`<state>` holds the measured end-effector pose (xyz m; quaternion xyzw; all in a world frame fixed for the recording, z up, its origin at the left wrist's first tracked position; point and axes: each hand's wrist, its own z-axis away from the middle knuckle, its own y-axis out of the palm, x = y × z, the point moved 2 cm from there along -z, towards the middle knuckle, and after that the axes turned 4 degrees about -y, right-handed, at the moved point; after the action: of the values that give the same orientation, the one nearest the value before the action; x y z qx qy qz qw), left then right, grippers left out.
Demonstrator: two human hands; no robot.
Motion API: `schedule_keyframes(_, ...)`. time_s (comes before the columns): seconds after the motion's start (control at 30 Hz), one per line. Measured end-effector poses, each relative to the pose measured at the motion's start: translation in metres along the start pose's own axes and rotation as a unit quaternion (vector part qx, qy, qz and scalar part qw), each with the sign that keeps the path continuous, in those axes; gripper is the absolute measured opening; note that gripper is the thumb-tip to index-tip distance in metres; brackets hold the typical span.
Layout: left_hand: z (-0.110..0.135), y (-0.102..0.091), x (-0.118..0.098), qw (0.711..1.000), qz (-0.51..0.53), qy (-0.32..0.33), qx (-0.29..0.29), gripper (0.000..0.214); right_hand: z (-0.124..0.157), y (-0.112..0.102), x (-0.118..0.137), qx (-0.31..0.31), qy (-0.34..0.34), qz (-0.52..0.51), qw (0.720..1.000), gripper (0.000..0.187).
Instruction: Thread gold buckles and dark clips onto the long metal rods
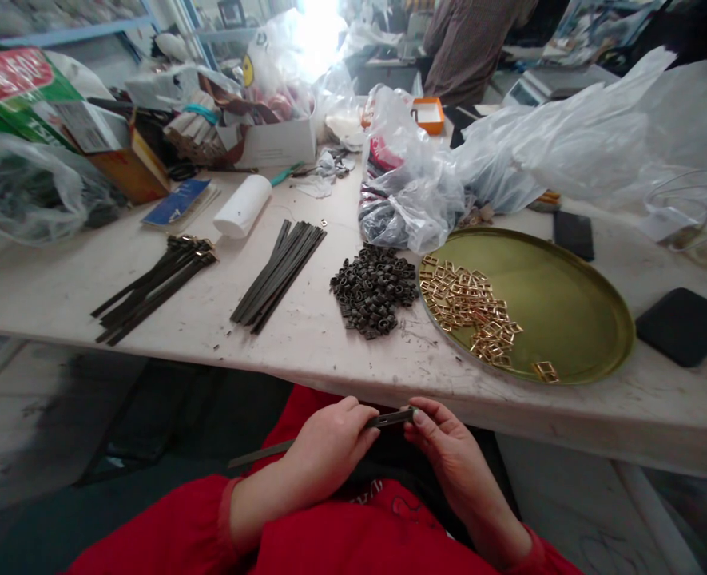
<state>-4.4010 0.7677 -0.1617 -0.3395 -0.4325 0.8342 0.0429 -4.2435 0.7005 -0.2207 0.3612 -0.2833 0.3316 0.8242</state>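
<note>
Dark grey-green, one strap (391, 418) spans the short gap between two hands, over the lap and just off the tabletop's (305, 351) front edge. The left hand (332, 439) has its back turned up, its forearm slanting in from the lower left; its grip is clamped on the strap between thumb and curled fingers, the long free end running out beneath the wrist. The right hand (446, 443) comes up from the lower right, angled inward, its grip pinched together on the strap's tip with thumb and fingertips. Both wear red sleeves.

On the tabletop lie two bundles: one of straps with gold buckles at their ends (161, 289), at left, and one of plain straps (278, 275) beside it, each too overlapped for a sure count. Next comes one heap of dark loops (374, 291), dozens at least. One round tray (574, 295) holds one heap of gold buckles (464, 299), also dozens, plus one buckle (546, 371) apart near the rim. Two flat black objects (685, 326) sit right of the tray; one white roll (243, 206) and one blue booklet (176, 202) lie behind the bundles.
</note>
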Motion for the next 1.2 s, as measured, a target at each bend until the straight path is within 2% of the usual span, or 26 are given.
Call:
schedule_keyframes(0.13, -0.001, 0.002, 0.002, 1.0, 0.027, 0.006, -0.005, 0.021, 0.002, 0.004, 0.001, 0.004, 0.018, -0.027, 0.999, 0.034)
schedule_keyframes(0.27, -0.003, 0.001, 0.001, 0.999, -0.044, -0.003, -0.016, 0.027, 0.004, 0.008, 0.003, -0.014, 0.033, -0.061, 0.998, 0.034)
schedule_keyframes(0.4, -0.003, 0.0, 0.001, 1.0, 0.014, 0.009, 0.002, 0.033, 0.005, 0.008, 0.003, -0.008, 0.03, -0.066, 0.997, 0.034)
schedule_keyframes(0.5, -0.003, 0.002, 0.003, 0.998, 0.06, 0.0, 0.029, 0.034, 0.006, 0.005, 0.001, 0.002, 0.008, -0.029, 1.0, 0.033)
schedule_keyframes(0.67, -0.004, 0.002, 0.002, 0.991, 0.114, -0.013, 0.073, 0.032, 0.014, 0.01, 0.0, 0.037, -0.066, 0.088, 0.993, 0.031)
schedule_keyframes(0.77, -0.003, -0.001, -0.001, 0.99, 0.112, -0.005, 0.081, 0.037, 0.018, 0.018, 0.001, 0.067, -0.077, 0.089, 0.991, 0.037)
schedule_keyframes(0.9, 0.0, 0.001, -0.001, 0.982, 0.166, 0.0, 0.089, 0.032, 0.017, 0.021, 0.004, 0.068, -0.079, 0.05, 0.993, 0.044)
schedule_keyframes(1.03, -0.003, 0.005, -0.003, 0.973, 0.227, -0.007, 0.044, 0.044, 0.013, 0.026, 0.001, 0.097, -0.068, 0.007, 0.993, 0.053)
schedule_keyframes(1.2, -0.014, 0.012, -0.006, 0.964, 0.263, -0.011, 0.043, 0.051, 0.006, 0.029, -0.005, 0.08, -0.062, -0.019, 0.995, 0.071)
